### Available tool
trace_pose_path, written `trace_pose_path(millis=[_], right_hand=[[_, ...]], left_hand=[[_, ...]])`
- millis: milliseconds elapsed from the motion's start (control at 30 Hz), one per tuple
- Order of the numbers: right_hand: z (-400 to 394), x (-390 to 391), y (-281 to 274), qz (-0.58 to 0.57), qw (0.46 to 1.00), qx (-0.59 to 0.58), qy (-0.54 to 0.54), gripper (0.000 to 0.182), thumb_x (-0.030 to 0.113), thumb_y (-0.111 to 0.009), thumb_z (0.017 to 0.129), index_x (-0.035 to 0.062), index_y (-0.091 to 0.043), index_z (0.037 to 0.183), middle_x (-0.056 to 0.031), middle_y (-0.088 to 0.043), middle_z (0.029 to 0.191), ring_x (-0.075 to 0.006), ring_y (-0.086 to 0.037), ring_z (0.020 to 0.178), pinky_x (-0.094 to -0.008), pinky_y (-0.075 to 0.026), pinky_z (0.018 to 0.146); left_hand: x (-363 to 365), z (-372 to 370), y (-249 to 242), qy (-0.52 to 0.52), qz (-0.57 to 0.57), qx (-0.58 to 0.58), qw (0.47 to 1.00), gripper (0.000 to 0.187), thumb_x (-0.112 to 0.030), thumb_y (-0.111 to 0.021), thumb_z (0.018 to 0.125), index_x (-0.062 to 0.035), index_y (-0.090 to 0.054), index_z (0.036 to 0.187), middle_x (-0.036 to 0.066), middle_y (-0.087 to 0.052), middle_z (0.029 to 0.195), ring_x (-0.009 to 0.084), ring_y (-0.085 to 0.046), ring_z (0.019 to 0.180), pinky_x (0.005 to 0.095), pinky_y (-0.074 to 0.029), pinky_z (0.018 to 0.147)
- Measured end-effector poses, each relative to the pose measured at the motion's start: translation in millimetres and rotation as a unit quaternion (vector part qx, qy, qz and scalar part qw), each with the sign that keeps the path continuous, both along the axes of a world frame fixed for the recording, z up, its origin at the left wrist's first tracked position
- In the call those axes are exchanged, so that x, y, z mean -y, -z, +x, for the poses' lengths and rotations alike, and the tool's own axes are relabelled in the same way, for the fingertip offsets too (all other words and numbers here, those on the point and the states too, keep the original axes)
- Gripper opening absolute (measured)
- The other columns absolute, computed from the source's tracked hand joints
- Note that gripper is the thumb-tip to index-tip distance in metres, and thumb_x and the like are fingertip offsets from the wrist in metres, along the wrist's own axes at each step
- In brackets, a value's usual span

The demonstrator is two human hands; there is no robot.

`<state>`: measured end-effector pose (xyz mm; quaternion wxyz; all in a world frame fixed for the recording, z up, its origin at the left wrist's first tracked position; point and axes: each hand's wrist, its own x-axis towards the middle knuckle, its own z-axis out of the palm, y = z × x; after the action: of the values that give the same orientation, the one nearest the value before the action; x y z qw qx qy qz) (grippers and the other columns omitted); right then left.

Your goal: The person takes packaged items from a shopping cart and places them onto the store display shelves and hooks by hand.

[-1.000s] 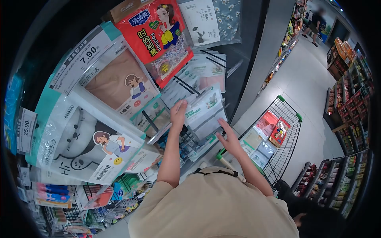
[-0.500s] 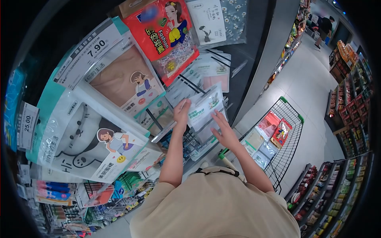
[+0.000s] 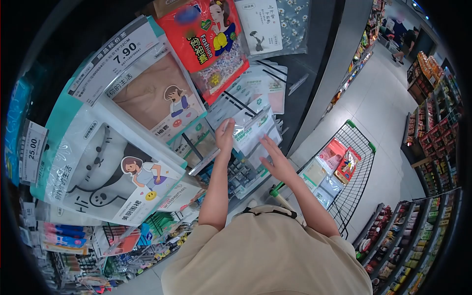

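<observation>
In front of the shelf hooks, a clear flat package [image 3: 256, 133] with a white and green printed label is held up and tilted. My left hand [image 3: 225, 136] is closed on its left edge, the thumb over the front. At its right side, my right hand [image 3: 277, 160] has its fingers stretched out, with the fingertips against the plastic. What the package contains is hard to make out. Similar packages [image 3: 268, 81] hang on the black hooks just behind it.
A wire shopping cart [image 3: 356, 167] with green corners stands to my right, several packages inside. Large apron and sleeve packages [image 3: 108, 162] hang close on the left, beside a red sleeve package [image 3: 204, 46]. Stocked shelves [image 3: 408, 241] line the right; a person [image 3: 407, 44] is down the aisle.
The package's top has tipped down a little between my hands, and its label has shifted. My right hand has moved slightly. The person in the aisle has moved slightly right.
</observation>
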<state>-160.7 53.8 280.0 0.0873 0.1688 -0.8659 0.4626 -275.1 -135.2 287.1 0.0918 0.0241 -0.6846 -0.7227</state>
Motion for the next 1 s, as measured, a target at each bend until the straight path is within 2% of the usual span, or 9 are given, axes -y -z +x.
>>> trace_pose_path(millis=[167,267,333,367,467,533,667,733,1000], right_hand=[[8,-1,9,-0.019,0.999,0.035,-0.007,0.059,0.011,-0.060,0.092,0.0105,-0.036,0.146,-0.0180,-0.029,0.154,-0.0368,-0.033,0.140,-0.0416,-0.033,0.112],[14,-2,12,-0.031,0.998,0.056,-0.008,0.059,0.013,-0.059,0.094,0.0111,-0.034,0.147,-0.0183,-0.029,0.154,-0.0369,-0.033,0.139,-0.0410,-0.033,0.111],[19,-4,13,-0.034,0.998,0.059,-0.002,0.060,0.013,-0.059,0.094,0.0122,-0.034,0.148,-0.0179,-0.029,0.155,-0.0374,-0.035,0.138,-0.0408,-0.035,0.110],[22,-5,14,-0.033,0.998,0.060,-0.001,0.060,0.014,-0.059,0.094,0.0132,-0.033,0.148,-0.0174,-0.029,0.155,-0.0379,-0.036,0.137,-0.0407,-0.037,0.109],[27,-9,18,-0.056,0.995,0.083,0.005,0.060,0.015,-0.059,0.095,0.0147,-0.033,0.149,-0.0161,-0.029,0.155,-0.0379,-0.040,0.135,-0.0407,-0.042,0.105],[31,-12,18,-0.078,0.991,0.111,0.013,0.060,0.015,-0.059,0.095,0.0152,-0.033,0.149,-0.0154,-0.029,0.155,-0.0374,-0.041,0.134,-0.0407,-0.043,0.103],[38,-18,17,-0.104,0.982,0.158,0.015,0.061,0.014,-0.059,0.094,0.0146,-0.032,0.149,-0.0145,-0.031,0.154,-0.0358,-0.043,0.133,-0.0408,-0.043,0.103],[40,-20,24,-0.094,0.986,0.138,0.020,0.061,0.014,-0.059,0.094,0.0140,-0.033,0.148,-0.0146,-0.032,0.154,-0.0358,-0.043,0.133,-0.0405,-0.042,0.104],[45,-29,34,-0.084,0.989,0.119,0.028,0.060,0.013,-0.059,0.093,0.0108,-0.033,0.148,-0.0152,-0.032,0.153,-0.0362,-0.041,0.134,-0.0395,-0.039,0.107]], left_hand=[[4,-1,-6,-0.004,-0.071,-0.008,0.997,0.038,-0.033,-0.065,0.094,0.0036,-0.067,0.107,0.007,-0.068,0.093,0.0126,-0.058,0.087,0.0266,-0.045,0.081],[4,2,-6,-0.023,-0.093,-0.056,0.994,0.041,-0.034,-0.066,0.093,0.0037,-0.067,0.107,0.008,-0.068,0.092,0.0126,-0.058,0.086,0.0277,-0.045,0.080],[4,13,-13,-0.030,-0.137,-0.001,0.990,0.047,-0.035,-0.067,0.092,0.0066,-0.063,0.115,0.009,-0.067,0.105,0.0148,-0.058,0.094,0.0280,-0.044,0.087],[5,16,-9,-0.023,-0.141,-0.002,0.990,0.047,-0.035,-0.067,0.092,0.0066,-0.063,0.115,0.009,-0.067,0.105,0.0148,-0.058,0.094,0.0280,-0.044,0.087],[10,25,15,0.039,-0.098,0.000,0.994,0.049,-0.034,-0.067,0.093,0.0081,-0.061,0.117,0.010,-0.067,0.108,0.0142,-0.058,0.097,0.0286,-0.044,0.088],[9,30,28,0.033,-0.118,0.017,0.992,0.051,-0.040,-0.064,0.093,0.0065,-0.063,0.114,0.009,-0.069,0.096,0.0144,-0.059,0.085,0.0291,-0.046,0.077],[6,27,46,0.011,-0.108,-0.032,0.994,0.051,-0.041,-0.062,0.095,0.0067,-0.064,0.113,0.009,-0.068,0.097,0.0133,-0.058,0.085,0.0292,-0.046,0.078],[6,27,41,0.004,-0.084,0.005,0.996,0.047,-0.036,-0.059,0.097,0.0073,-0.062,0.116,0.011,-0.066,0.111,0.0151,-0.058,0.099,0.0294,-0.043,0.088],[7,13,40,-0.017,-0.029,-0.028,0.999,0.047,-0.035,-0.056,0.100,0.0095,-0.061,0.116,0.011,-0.066,0.111,0.0142,-0.059,0.098,0.0276,-0.044,0.086]])
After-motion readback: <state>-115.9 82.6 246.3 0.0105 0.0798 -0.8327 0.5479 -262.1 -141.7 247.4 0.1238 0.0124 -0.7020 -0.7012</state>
